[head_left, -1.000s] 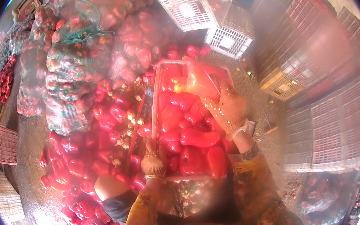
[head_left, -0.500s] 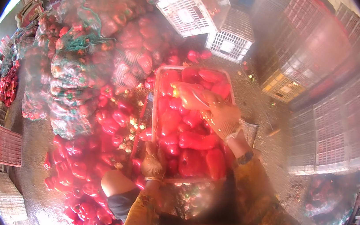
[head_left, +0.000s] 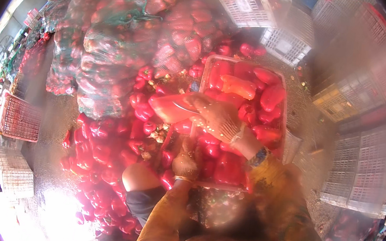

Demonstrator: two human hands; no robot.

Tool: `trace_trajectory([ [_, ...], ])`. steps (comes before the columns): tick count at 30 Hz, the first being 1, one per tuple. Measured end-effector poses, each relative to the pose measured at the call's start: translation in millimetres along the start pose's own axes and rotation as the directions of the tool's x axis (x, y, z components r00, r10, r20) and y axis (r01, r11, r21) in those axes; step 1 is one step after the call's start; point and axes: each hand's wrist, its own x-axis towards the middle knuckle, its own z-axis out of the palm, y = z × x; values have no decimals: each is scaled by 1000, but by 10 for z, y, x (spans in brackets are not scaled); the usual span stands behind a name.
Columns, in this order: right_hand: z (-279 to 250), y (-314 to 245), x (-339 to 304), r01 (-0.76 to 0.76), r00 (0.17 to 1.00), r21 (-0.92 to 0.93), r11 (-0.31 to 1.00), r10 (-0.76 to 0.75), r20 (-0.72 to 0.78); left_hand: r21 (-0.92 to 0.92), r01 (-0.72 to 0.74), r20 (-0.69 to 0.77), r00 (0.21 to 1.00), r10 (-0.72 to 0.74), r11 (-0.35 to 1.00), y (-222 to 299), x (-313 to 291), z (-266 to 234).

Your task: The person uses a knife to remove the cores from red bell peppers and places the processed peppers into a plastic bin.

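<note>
Your gloved right hand (head_left: pixel 217 118) has left a smooth orange pepper (head_left: pixel 238 86) in the rectangular pink-rimmed plastic crate (head_left: pixel 203 78), seemingly one fuller, and grips a broad glossy red pepper (head_left: pixel 168 108) across the left rim. Your gloved left hand (head_left: pixel 185 164) rests apart, grip unclear.

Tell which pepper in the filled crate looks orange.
The orange pepper in the far part of the crate, beyond the right hand; neighbouring peppers are red.

The right hand (head_left: pixel 217 119) holds a red pepper (head_left: pixel 168 109) at the left edge of a pepper-filled crate (head_left: pixel 283 123); the left hand (head_left: pixel 185 162) is nearer, net sacks (head_left: pixel 106 70) far left
</note>
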Motion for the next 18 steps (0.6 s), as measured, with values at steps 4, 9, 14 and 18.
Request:
trace_trajectory([
  [4,-170,475,-2,-400,916,-23,916,399,-32,13,153,237,960,-152,988,59,19,-47],
  [9,-221,1217,-59,-336,870,-595,731,482,101,42,182,262,947,-186,982,85,58,-143],
  [14,-224,1409,-4,-436,742,-608,664,647,175,-33,77,114,991,-73,996,0,3,3],
  [18,-396,942,-38,-388,916,-356,850,398,-49,-111,35,-8,999,-36,993,-110,-27,164],
])
